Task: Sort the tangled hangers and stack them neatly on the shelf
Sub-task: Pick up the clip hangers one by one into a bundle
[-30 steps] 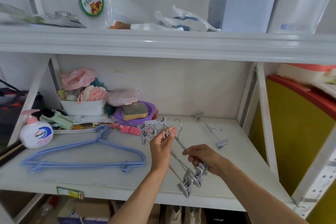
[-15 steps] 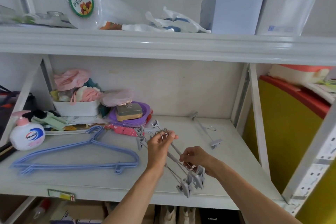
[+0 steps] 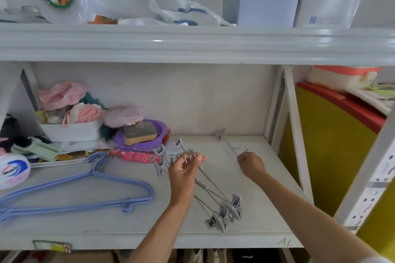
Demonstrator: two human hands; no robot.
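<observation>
White shelf (image 3: 245,177) is carrying blue hangers (image 3: 89,190); left hand (image 3: 184,168) is gripping the clip hangers (image 3: 215,194) closed, right hand (image 3: 251,165) grip indeterminate.

A white shelf (image 3: 128,226) is seen, pale and plain. Lilac-blue hangers (image 3: 89,190) are laid on it. Grey clip hangers (image 3: 215,190) with silver wire and hooks are shown, their clips a flat grey. One more grey clip hanger (image 3: 229,144) is spotted at the back. A purple dish (image 3: 136,141) is topped by a grey-green and tan sponge (image 3: 140,132). Pink, cream and teal cloths (image 3: 68,102) are piled in a white tub (image 3: 71,131). A white bottle (image 3: 12,171) is marked with a blue and red logo. A red packet (image 3: 136,156) is glimpsed. Yellow panel (image 3: 327,151), red-edged, is seen right.
</observation>
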